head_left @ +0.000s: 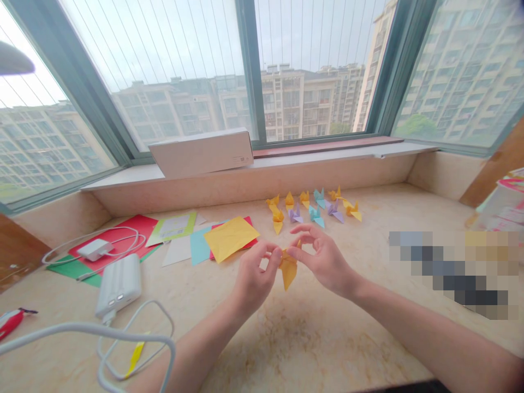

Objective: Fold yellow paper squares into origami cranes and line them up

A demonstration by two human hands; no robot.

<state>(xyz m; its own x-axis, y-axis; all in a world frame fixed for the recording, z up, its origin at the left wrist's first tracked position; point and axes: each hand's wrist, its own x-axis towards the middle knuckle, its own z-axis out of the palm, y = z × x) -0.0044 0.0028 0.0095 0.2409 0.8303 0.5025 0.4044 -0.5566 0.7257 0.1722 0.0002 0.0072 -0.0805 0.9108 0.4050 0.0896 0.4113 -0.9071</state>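
Observation:
My left hand [256, 275] and my right hand [323, 256] meet above the stone counter [307, 338]. Both pinch a small orange folded paper piece [289, 268] whose point hangs down between them. Thumb and forefinger of each hand are closed on its upper edges, and the other fingers of my right hand curl loosely above it. Behind my hands stand several finished paper cranes [313, 208] in yellow, orange, purple and teal. A loose yellow sheet [230, 237] lies to the left on other coloured sheets.
A stack of coloured paper [123, 232] lies at left with a white charger [95, 249] and cable on it. A white power bank [119, 284] and cables sit near the front left. A white box [202, 152] rests on the window sill. Pink packaging [505, 204] stands at right.

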